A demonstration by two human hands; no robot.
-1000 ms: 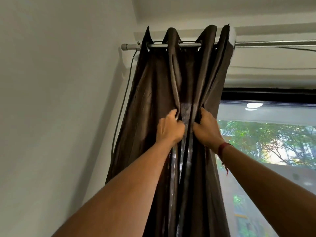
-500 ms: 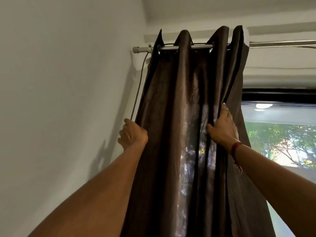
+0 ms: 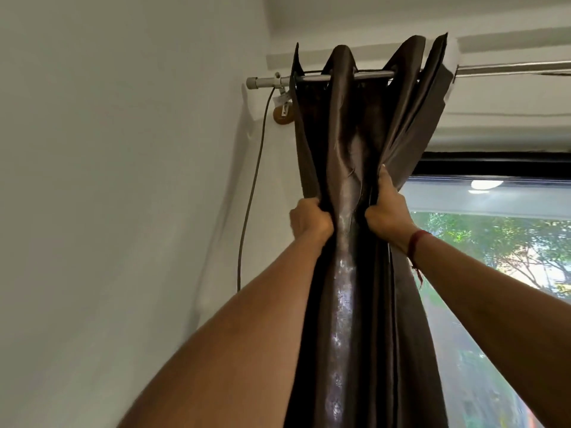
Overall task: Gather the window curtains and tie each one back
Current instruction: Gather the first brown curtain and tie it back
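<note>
**A:** How do you think the curtain [image 3: 346, 273] will handle?

**B:** It is a dark brown, shiny cloth, soft and with no stiffness. I judge it slippery, and the long panel probably has some weight. It hangs from the rod [image 3: 509, 68] at the left end of the window [image 3: 500, 248], pushed into deep folds close to the wall [image 3: 123, 211].

**A:** And the grip?

**B:** The left hand [image 3: 310, 220] has its fingers curled round the left folds. The right hand [image 3: 387, 211] grips the right folds, with the thumb pointing up along the cloth. Both grips are pressed tight on cloth, and one shiny fold runs between them.

**A:** Where should one take hold for tying?

**B:** Lower, I think, where the bundle is narrow. Up here the folds fan out toward the rod. It is better to hold the whole bundle than one fold, because smooth cloth can slide out.

**A:** Is anything in the way?

**B:** A grey cable [image 3: 251, 193] hangs down the wall just beside the curtain's left edge, and it may get caught in the bundle. A small wooden mount [image 3: 281, 117] with a tag sits under the rod's end. I see no tie-back or hook, so I cannot tell where one is.
</note>
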